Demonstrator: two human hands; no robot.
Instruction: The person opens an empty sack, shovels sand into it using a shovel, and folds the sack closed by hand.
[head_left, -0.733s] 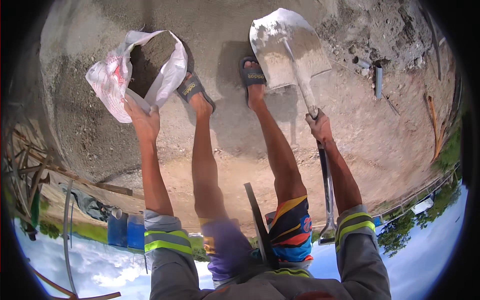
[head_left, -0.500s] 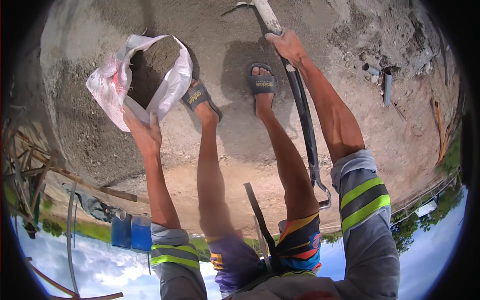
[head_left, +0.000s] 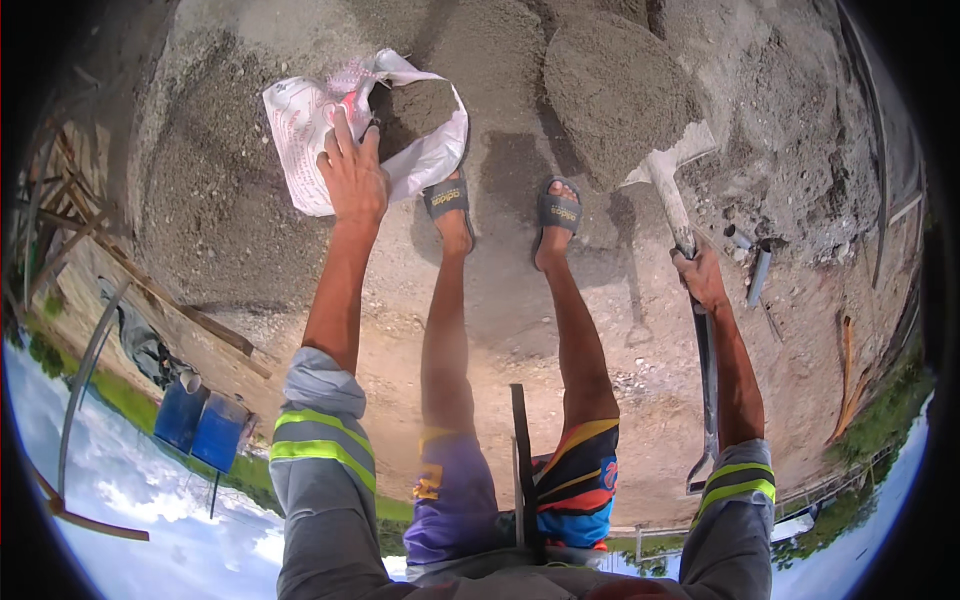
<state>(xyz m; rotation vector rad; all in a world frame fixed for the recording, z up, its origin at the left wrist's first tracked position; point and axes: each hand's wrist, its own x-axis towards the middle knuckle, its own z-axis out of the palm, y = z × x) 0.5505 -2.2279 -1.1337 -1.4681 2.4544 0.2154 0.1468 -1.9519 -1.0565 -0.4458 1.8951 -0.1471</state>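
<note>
A white woven sack (head_left: 302, 150) with pink and red markings stands on the ground ahead to the left, its mouth open, with grey sandy material inside. My left hand (head_left: 355, 182) holds the near side of its rim, fingers bent over the edge. My right hand (head_left: 702, 275) is wrapped round the shaft of a shovel (head_left: 673, 205). A big heap of grey sand (head_left: 622, 95) lies on the blade, covering most of it; only its pale back edge shows. Along my right forearm the dark shaft runs back to the handle.
My sandalled feet stand between sack and shovel. Gravelly sand (head_left: 215, 190) surrounds the sack. Two short grey pipe pieces (head_left: 760, 275) lie right of the shovel. Planks (head_left: 215, 328) and blue drums (head_left: 215, 432) are at the left, rough rubble (head_left: 790, 130) at the far right.
The shovel has swung up into view with sand on its blade, and my right hand has come nearer to me. My left hand has shifted along the sack's rim.
</note>
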